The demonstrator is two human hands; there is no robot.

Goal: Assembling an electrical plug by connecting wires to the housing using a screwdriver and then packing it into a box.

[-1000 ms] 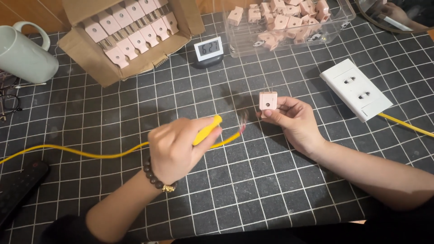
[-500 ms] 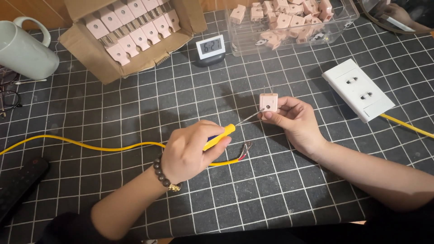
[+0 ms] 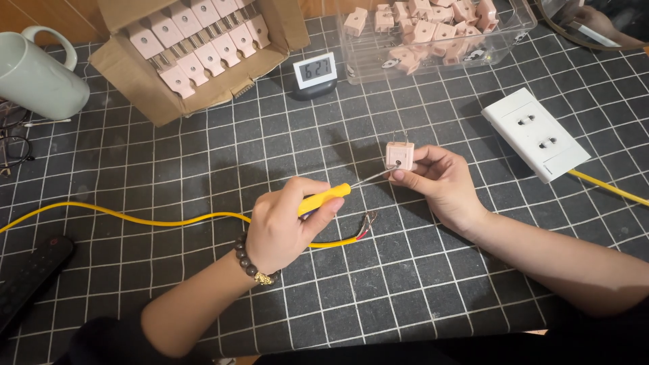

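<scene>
My left hand (image 3: 287,223) grips a yellow-handled screwdriver (image 3: 324,199), its tip at the screw on the face of the small pink plug (image 3: 399,155). My right hand (image 3: 439,182) pinches that plug above the middle of the grid mat (image 3: 203,155), prongs pointing away. I'd say the trick is keeping the blade square in the slot and the plug steady. The yellow cable's (image 3: 135,220) stripped end (image 3: 366,221) lies just beside my left hand, clear of the plug.

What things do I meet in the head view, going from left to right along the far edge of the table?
Pale green mug → cardboard box of pink plugs → small digital clock → clear plastic bin of pink plugs.
</scene>
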